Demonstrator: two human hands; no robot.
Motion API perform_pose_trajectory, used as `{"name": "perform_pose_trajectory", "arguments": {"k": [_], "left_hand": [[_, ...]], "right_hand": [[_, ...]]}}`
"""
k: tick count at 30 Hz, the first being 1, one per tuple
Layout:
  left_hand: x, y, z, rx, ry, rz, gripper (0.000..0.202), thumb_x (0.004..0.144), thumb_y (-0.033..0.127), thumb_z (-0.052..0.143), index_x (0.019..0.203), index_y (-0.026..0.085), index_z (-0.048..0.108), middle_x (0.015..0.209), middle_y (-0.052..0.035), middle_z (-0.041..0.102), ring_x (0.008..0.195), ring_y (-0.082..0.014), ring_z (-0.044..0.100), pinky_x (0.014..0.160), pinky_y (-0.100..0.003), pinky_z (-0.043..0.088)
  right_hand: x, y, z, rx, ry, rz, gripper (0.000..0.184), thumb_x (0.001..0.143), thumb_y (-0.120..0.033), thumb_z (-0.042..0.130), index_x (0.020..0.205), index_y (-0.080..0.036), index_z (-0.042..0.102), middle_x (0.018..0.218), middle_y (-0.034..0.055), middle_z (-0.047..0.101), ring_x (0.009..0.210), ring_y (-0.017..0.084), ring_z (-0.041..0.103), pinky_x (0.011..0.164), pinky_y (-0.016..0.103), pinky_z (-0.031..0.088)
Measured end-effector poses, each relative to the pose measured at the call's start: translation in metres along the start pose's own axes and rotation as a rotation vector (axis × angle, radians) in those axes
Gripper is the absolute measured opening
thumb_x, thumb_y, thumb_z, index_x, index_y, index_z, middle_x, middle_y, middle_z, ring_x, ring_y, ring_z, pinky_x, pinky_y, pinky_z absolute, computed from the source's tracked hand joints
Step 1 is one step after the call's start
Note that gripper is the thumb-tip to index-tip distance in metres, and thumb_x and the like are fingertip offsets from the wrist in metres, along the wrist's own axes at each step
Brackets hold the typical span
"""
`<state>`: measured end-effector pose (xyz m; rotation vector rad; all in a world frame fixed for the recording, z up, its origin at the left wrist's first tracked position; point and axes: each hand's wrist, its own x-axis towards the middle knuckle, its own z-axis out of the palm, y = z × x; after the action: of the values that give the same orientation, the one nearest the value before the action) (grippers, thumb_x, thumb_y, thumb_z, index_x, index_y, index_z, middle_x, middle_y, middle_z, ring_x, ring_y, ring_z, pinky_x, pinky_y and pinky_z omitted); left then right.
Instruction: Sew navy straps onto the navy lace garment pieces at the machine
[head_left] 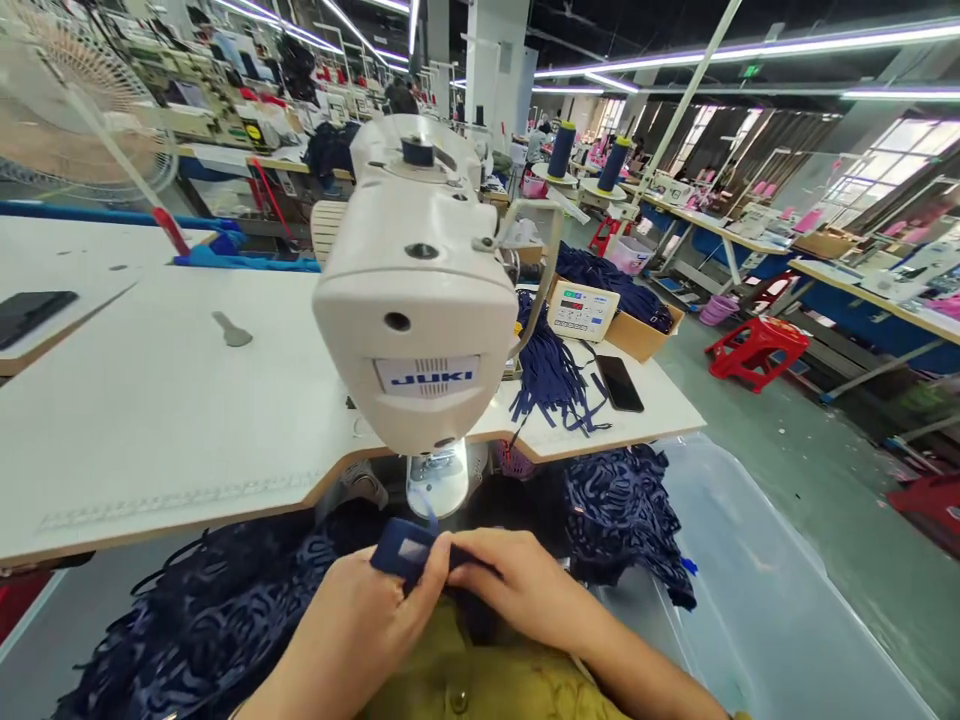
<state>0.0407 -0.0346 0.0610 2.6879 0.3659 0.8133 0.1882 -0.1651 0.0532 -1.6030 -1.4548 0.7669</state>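
Both hands meet just below the lit sewing plate [437, 485] of a white JUKI sewing machine [416, 290]. My left hand [375, 610] is closed on a navy fabric piece [397, 548] that bears a small pale label. Right beside it, my right hand [521, 580] pinches a dark edge of fabric that seems to belong to the same piece. Dark patterned lace fabric [202, 620] hangs at the left, and more patterned navy fabric [622, 510] lies at the right, over a clear plastic bin [780, 590].
On the white table [172, 400] lie a grey metal piece [232, 330] and, at the right, a black phone [619, 383]. Navy strips [551, 370] spill beside the control panel [583, 310] and a cardboard box [645, 335]. A fan [82, 110] stands at left, red stools [757, 350] at right.
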Motion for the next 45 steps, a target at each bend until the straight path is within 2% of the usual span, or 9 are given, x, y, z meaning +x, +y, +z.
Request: {"name": "perform_pose_trajectory", "arguments": {"k": [6, 10, 12, 15, 18, 20, 28, 36, 45], "left_hand": [[0.012, 0.001, 0.004, -0.616, -0.213, -0.476, 0.035, 0.087, 0.048, 0.053, 0.111, 0.025, 0.060, 0.077, 0.0030, 0.069, 0.055, -0.0115, 0.061, 0.054, -0.021, 0.052], [0.014, -0.006, 0.012, -0.600, -0.177, -0.615, 0.046, 0.084, 0.053, 0.056, 0.121, 0.027, 0.050, 0.077, 0.0041, 0.068, 0.058, -0.0133, 0.065, 0.055, -0.022, 0.053], [0.012, -0.010, 0.015, -0.344, -0.031, -0.559, 0.045, 0.085, 0.052, 0.055, 0.122, 0.026, 0.050, 0.079, 0.0022, 0.068, 0.058, -0.0137, 0.065, 0.056, -0.024, 0.052], [0.009, -0.015, 0.016, 0.115, 0.225, -0.201, 0.037, 0.087, 0.042, 0.057, 0.117, 0.020, 0.056, 0.084, -0.0038, 0.067, 0.070, -0.0172, 0.065, 0.066, -0.029, 0.051], [0.010, -0.018, 0.015, 0.310, 0.225, 0.198, 0.031, 0.088, 0.025, 0.058, 0.117, 0.016, 0.058, 0.104, -0.0097, 0.068, 0.097, -0.0216, 0.063, 0.088, -0.035, 0.047], [0.011, -0.020, 0.015, 0.328, 0.167, 0.307, 0.030, 0.089, 0.020, 0.056, 0.118, 0.012, 0.057, 0.115, -0.0119, 0.066, 0.109, -0.0222, 0.060, 0.097, -0.035, 0.042], [0.001, -0.020, 0.030, 0.306, 0.177, 0.124, 0.034, 0.094, 0.026, 0.047, 0.127, 0.020, 0.053, 0.129, -0.0097, 0.060, 0.119, -0.0210, 0.056, 0.102, -0.038, 0.030], [-0.003, -0.016, 0.039, 0.385, 0.206, 0.071, 0.039, 0.094, 0.025, 0.048, 0.133, 0.021, 0.049, 0.132, -0.0103, 0.058, 0.120, -0.0222, 0.056, 0.104, -0.039, 0.028], [-0.007, -0.012, 0.043, 0.484, 0.183, 0.023, 0.043, 0.095, 0.024, 0.048, 0.138, 0.019, 0.044, 0.138, -0.0105, 0.051, 0.123, -0.0221, 0.053, 0.103, -0.037, 0.029]], "right_hand": [[0.004, 0.010, -0.007, 0.138, 0.167, 0.042, 0.019, 0.093, -0.032, 0.053, 0.104, -0.024, 0.066, 0.092, -0.0017, 0.068, 0.084, 0.013, 0.062, 0.076, 0.021, 0.045], [0.018, 0.019, -0.005, 0.188, 0.244, 0.105, 0.020, 0.091, -0.034, 0.056, 0.108, -0.026, 0.060, 0.077, -0.0043, 0.058, 0.072, 0.012, 0.054, 0.067, 0.022, 0.040], [0.027, 0.023, -0.005, 0.137, 0.316, 0.162, 0.020, 0.088, -0.033, 0.058, 0.105, -0.024, 0.057, 0.066, -0.0070, 0.048, 0.062, 0.011, 0.047, 0.061, 0.022, 0.036], [0.041, 0.028, -0.006, 0.119, 0.337, 0.196, 0.022, 0.086, -0.032, 0.058, 0.104, -0.023, 0.050, 0.063, -0.0090, 0.041, 0.057, 0.010, 0.042, 0.058, 0.023, 0.033], [0.051, 0.029, -0.008, 0.146, 0.308, 0.181, 0.024, 0.085, -0.031, 0.058, 0.103, -0.022, 0.045, 0.062, -0.0097, 0.040, 0.056, 0.011, 0.041, 0.058, 0.023, 0.033], [0.054, 0.029, -0.011, 0.166, 0.293, 0.151, 0.021, 0.088, -0.030, 0.054, 0.104, -0.022, 0.043, 0.062, -0.0096, 0.039, 0.057, 0.011, 0.042, 0.060, 0.023, 0.034], [0.057, 0.031, -0.027, 0.021, 0.251, -0.036, 0.024, 0.092, -0.022, 0.047, 0.115, -0.022, 0.051, 0.088, -0.0003, 0.054, 0.081, 0.014, 0.051, 0.076, 0.027, 0.041], [0.073, 0.029, -0.035, -0.162, 0.136, -0.104, 0.020, 0.095, -0.021, 0.042, 0.099, -0.022, 0.062, 0.097, 0.0052, 0.056, 0.094, 0.018, 0.053, 0.087, 0.032, 0.043], [0.076, 0.027, -0.033, -0.151, 0.171, -0.111, 0.021, 0.094, -0.020, 0.043, 0.081, -0.021, 0.059, 0.087, 0.0032, 0.055, 0.091, 0.018, 0.053, 0.081, 0.030, 0.045]]}}
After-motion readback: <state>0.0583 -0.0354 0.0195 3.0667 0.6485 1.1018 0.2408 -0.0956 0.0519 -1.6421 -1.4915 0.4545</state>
